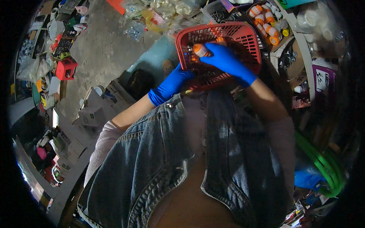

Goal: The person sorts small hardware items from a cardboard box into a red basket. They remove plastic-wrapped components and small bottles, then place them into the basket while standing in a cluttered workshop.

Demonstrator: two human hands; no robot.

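A red plastic basket [245, 34] with slotted walls is tilted in front of my body. My left hand [179, 78], in a blue glove, grips the basket's near left side; its fingertips are in shadow. Over the basket's opening, my gloved right hand [222, 58] holds a small orange and white bottle [201, 50]. Behind that hand, another orange-capped bottle [221, 40] is partly visible inside the basket. Some small orange items lie lower in the basket, too shaded to name.
Beyond the basket, a box holds several orange and white bottles [269, 25]. A clear plastic bin [214, 14] holds dark round parts. Plastic bags [159, 17] lie on the concrete floor [94, 42]. Cardboard boxes [91, 115] stand left, a coiled green hose [328, 168] right.
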